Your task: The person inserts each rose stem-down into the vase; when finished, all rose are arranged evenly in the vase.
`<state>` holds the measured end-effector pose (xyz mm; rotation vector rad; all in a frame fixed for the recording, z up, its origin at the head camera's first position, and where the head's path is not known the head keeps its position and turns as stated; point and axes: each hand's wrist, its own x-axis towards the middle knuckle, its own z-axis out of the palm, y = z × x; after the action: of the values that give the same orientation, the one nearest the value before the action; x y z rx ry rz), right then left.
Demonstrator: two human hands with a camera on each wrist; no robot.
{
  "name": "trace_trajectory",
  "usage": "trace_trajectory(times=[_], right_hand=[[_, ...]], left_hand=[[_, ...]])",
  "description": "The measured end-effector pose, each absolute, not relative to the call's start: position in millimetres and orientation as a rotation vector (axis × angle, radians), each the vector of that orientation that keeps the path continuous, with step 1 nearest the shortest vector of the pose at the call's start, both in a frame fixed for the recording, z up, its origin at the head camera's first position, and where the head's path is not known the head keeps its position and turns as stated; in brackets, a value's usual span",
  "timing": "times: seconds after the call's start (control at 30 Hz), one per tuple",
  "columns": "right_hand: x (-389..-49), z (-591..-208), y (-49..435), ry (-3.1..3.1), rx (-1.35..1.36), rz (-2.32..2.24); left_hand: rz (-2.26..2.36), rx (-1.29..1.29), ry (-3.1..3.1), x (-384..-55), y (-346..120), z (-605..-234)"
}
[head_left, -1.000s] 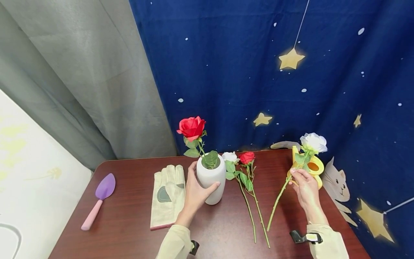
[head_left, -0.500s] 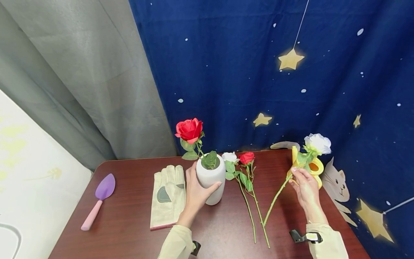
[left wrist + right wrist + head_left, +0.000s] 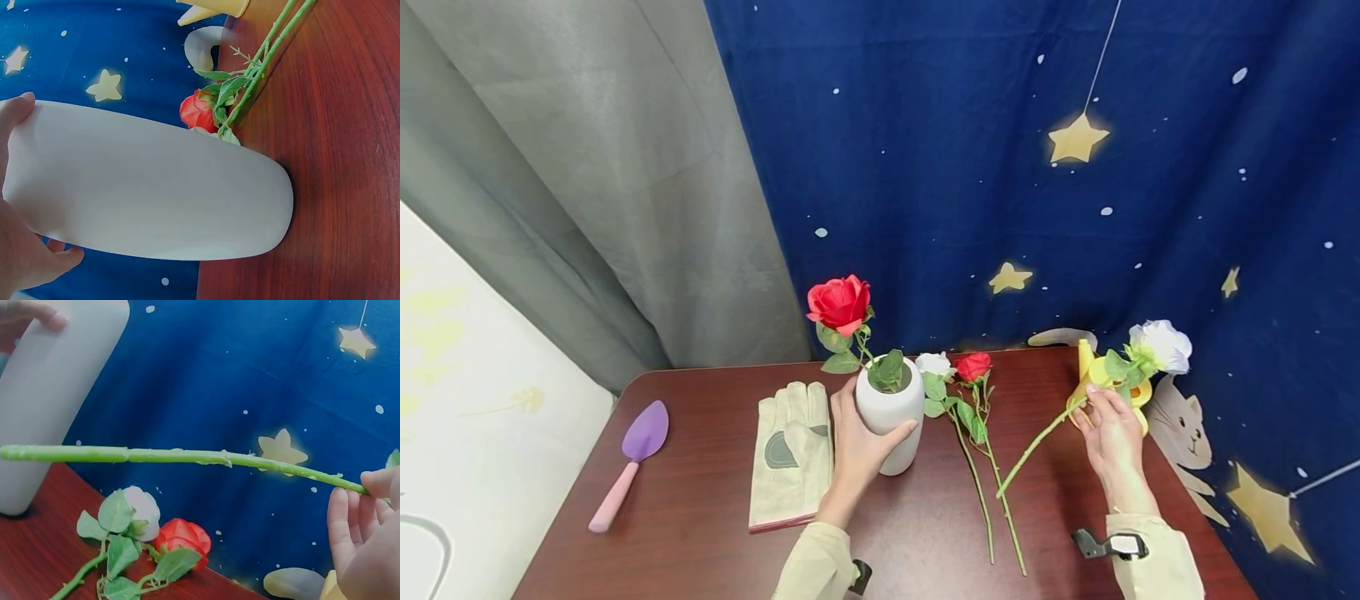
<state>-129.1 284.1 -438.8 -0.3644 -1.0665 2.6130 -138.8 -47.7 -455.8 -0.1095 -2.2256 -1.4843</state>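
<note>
My left hand (image 3: 859, 442) grips a white vase (image 3: 891, 421) around its side, thumb across the front. A red rose (image 3: 839, 305) stands in the vase and leans left, its leaves at the mouth. On the right, my right hand (image 3: 1112, 437) pinches the stem of a white rose (image 3: 1161, 346) just below its leaves. The bloom tips to the right and the green stem (image 3: 175, 455) slants down to the left. In the right wrist view this stem lies nearly level and its cut end overlaps the vase.
Between the hands lie another red rose (image 3: 973, 367) and another white rose (image 3: 934, 364) on the brown table (image 3: 700, 500). A yellow watering can (image 3: 1086, 360) stands behind my right hand. Gardening gloves (image 3: 790, 475) lie left of the vase, and a purple trowel (image 3: 645, 433) farther left.
My right hand has tilted the white rose: its bloom has swung right and down, its stem end left and up. My left hand keeps its grip; the red rose in the vase leans slightly more left.
</note>
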Motion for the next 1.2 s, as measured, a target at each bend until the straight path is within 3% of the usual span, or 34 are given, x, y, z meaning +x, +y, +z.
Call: trace_trajectory(times=[0.73,1.2], right_hand=[[-145.0,-419.7,266.7,-0.449,-0.577,2.847],[-152.9,-400.7,253.6,-0.219,-0.475,2.888]], left_hand=[[-1.597,-0.095,-2.163,-137.8,-41.6,-455.9],[-1.594,-0.091,-2.158,-137.5,-41.9,-456.7]])
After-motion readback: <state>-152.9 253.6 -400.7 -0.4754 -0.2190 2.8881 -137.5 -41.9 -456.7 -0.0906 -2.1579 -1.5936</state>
